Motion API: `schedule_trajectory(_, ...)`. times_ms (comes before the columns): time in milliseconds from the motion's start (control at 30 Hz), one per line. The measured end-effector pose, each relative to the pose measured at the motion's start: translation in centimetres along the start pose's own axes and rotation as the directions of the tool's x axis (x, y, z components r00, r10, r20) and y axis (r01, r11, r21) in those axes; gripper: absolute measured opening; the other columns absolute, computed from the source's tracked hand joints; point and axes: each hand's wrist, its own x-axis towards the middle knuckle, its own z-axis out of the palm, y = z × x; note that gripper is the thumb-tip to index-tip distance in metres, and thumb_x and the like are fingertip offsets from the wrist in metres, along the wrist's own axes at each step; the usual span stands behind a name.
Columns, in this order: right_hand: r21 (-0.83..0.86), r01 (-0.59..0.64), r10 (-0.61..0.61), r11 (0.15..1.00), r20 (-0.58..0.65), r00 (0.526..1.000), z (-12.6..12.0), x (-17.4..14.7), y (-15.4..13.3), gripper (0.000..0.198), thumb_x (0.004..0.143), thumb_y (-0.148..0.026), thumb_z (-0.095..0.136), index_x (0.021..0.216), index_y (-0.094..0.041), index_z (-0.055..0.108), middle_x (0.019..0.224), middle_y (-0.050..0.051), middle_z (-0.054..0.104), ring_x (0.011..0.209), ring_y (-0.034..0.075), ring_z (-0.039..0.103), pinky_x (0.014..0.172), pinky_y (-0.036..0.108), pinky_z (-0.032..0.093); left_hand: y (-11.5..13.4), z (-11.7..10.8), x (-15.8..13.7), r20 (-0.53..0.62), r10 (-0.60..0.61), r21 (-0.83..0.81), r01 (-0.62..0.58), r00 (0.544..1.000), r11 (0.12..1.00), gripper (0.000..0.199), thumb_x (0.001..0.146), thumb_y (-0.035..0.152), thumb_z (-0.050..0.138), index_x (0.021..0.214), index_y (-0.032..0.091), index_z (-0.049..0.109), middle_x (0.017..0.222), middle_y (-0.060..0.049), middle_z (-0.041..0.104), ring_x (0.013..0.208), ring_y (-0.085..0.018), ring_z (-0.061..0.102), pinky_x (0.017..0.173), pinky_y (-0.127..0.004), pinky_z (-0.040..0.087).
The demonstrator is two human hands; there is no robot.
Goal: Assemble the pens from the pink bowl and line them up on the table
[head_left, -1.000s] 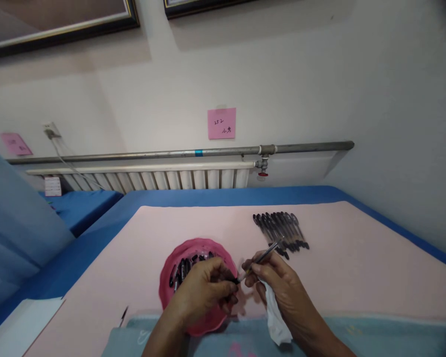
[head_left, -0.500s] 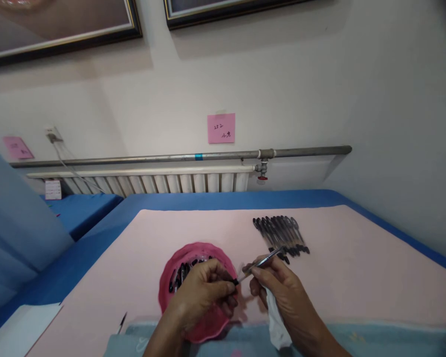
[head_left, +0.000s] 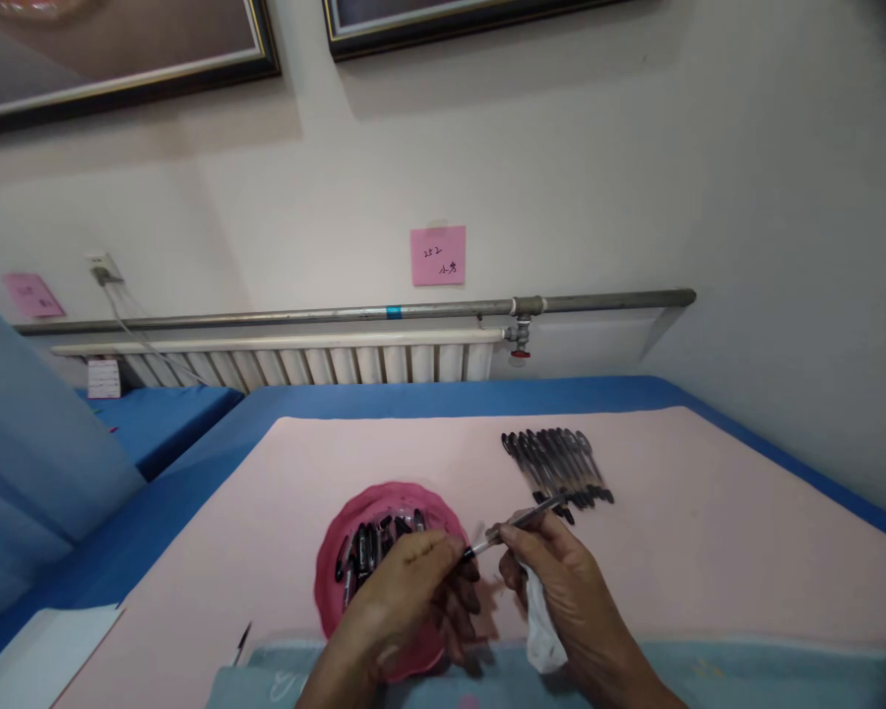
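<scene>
A clear-barrelled pen [head_left: 482, 544] with a dark tip end slants up to the right between my two hands. My left hand [head_left: 403, 586] pinches its lower, black end between thumb and forefinger, the other fingers hanging loose over the bowl's rim. Further up the barrel, my right hand [head_left: 565, 586] grips the pen with thumb and fingers. A crumpled white tissue [head_left: 542, 630] hangs from the right palm. Beneath my left hand is a pink bowl [head_left: 330, 537] with black pen parts [head_left: 365, 547] in it. Beyond my right hand, several black-capped pens [head_left: 553, 463] lie side by side in a row.
Pink sheeting [head_left: 228, 522] covers the blue table [head_left: 443, 396]. At the front lie a teal cloth [head_left: 768, 670] and a small pen piece [head_left: 242, 640]. White paper [head_left: 36, 650] is at the left. A radiator [head_left: 369, 364] and pipe [head_left: 287, 316] run along the wall behind.
My left thumb and forefinger have shifted slightly up along the pen's black end, and the lower fingers have spread. The right hand has barely moved; the pen lies a little flatter.
</scene>
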Motion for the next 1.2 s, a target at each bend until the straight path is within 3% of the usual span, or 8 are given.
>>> schedule_trajectory(200, 0.01, 0.0, 0.0, 1.0, 0.001, 1.0, 0.01, 0.1, 0.17, 0.022, 0.067, -0.037, 0.068, 0.072, -0.02, 0.054, 0.044, -0.007, 0.054, 0.032, 0.008, 0.04, 0.038, 0.021, 0.029, 0.09, -0.11, 0.23, -0.095, 0.105, 0.0, -0.106, 0.99, 0.994, 0.024, 0.068, 0.03, 0.068, 0.076, 0.014, 0.052, 0.056, 0.0, 0.059, 0.044, -0.009, 0.054, 0.043, -0.019, 0.041)
schedule_trajectory(300, 0.012, 0.007, -0.006, 1.0, -0.013, 1.0, -0.05, 0.19, 0.35, 0.023, 0.068, -0.037, 0.068, 0.072, -0.021, 0.053, 0.044, -0.007, 0.054, 0.031, 0.007, 0.04, 0.038, 0.021, 0.029, 0.18, -0.01, 0.2, -0.11, 0.065, -0.073, -0.073, 0.992, 0.995, 0.03, 0.073, 0.042, 0.061, 0.08, 0.014, 0.052, 0.059, 0.0, 0.059, 0.043, -0.01, 0.055, 0.039, -0.019, 0.041)
schedule_trajectory(433, 0.006, 0.008, -0.008, 1.0, 0.0, 1.0, -0.18, 0.28, 0.53, 0.022, 0.068, -0.037, 0.068, 0.074, -0.021, 0.055, 0.044, -0.008, 0.054, 0.032, 0.008, 0.041, 0.037, 0.021, 0.028, -0.06, 0.08, 0.23, -0.009, -0.035, -0.068, 0.034, 0.999, 0.997, 0.039, 0.073, 0.051, 0.057, 0.071, 0.013, 0.052, 0.055, -0.002, 0.057, 0.037, -0.01, 0.052, 0.032, -0.019, 0.039)
schedule_trajectory(633, 0.002, 0.003, -0.003, 1.0, -0.003, 1.0, -0.1, 0.29, 0.5, 0.022, 0.068, -0.038, 0.068, 0.072, -0.021, 0.054, 0.043, -0.007, 0.052, 0.03, 0.007, 0.039, 0.036, 0.021, 0.026, -0.08, -0.08, 0.26, -0.093, 0.088, -0.048, -0.093, 0.992, 0.995, 0.033, 0.064, 0.037, 0.072, 0.078, 0.014, 0.052, 0.059, 0.0, 0.059, 0.043, -0.008, 0.054, 0.042, -0.019, 0.042)
schedule_trajectory(733, 0.016, 0.014, -0.014, 1.0, -0.012, 1.0, -0.13, 0.35, 0.56, 0.022, 0.067, -0.037, 0.069, 0.073, -0.02, 0.055, 0.044, -0.007, 0.052, 0.031, 0.007, 0.038, 0.036, 0.021, 0.027, -0.13, 0.07, 0.25, -0.09, 0.056, -0.098, -0.065, 0.994, 0.993, 0.035, 0.07, 0.045, 0.065, 0.084, 0.014, 0.053, 0.066, -0.002, 0.061, 0.043, -0.009, 0.055, 0.039, -0.019, 0.042)
schedule_trajectory(833, 0.026, 0.013, -0.013, 1.0, -0.001, 1.0, -0.16, 0.38, 0.59, 0.022, 0.067, -0.036, 0.069, 0.073, -0.02, 0.055, 0.044, -0.007, 0.052, 0.031, 0.007, 0.039, 0.036, 0.021, 0.027, -0.3, 0.2, 0.31, -0.017, 0.002, -0.09, -0.004, 1.0, 0.996, 0.036, 0.074, 0.049, 0.058, 0.074, 0.013, 0.053, 0.059, -0.002, 0.058, 0.038, -0.01, 0.052, 0.034, -0.019, 0.039)
schedule_trajectory(1033, 0.034, 0.009, -0.009, 0.999, -0.005, 1.0, 0.0, 0.41, 0.56, 0.02, 0.067, -0.034, 0.068, 0.071, -0.02, 0.054, 0.044, -0.007, 0.052, 0.031, 0.007, 0.04, 0.035, 0.021, 0.027, -0.29, 0.03, 0.33, -0.092, 0.088, -0.004, -0.089, 0.992, 0.996, 0.029, 0.069, 0.038, 0.067, 0.07, 0.014, 0.05, 0.056, 0.0, 0.058, 0.04, -0.008, 0.051, 0.04, -0.018, 0.039)
schedule_trajectory(1200, 0.01, -0.021, 0.021, 1.0, -0.008, 1.0, 0.01, 0.34, 0.46, 0.019, 0.068, -0.034, 0.067, 0.071, -0.02, 0.054, 0.044, -0.007, 0.052, 0.031, 0.007, 0.04, 0.036, 0.02, 0.027, 0.09, 0.21, 0.04, -0.047, 0.055, 0.063, -0.052, 0.997, 0.997, 0.032, 0.075, 0.046, 0.058, 0.073, 0.014, 0.053, 0.062, -0.002, 0.059, 0.041, -0.009, 0.052, 0.039, -0.02, 0.039)
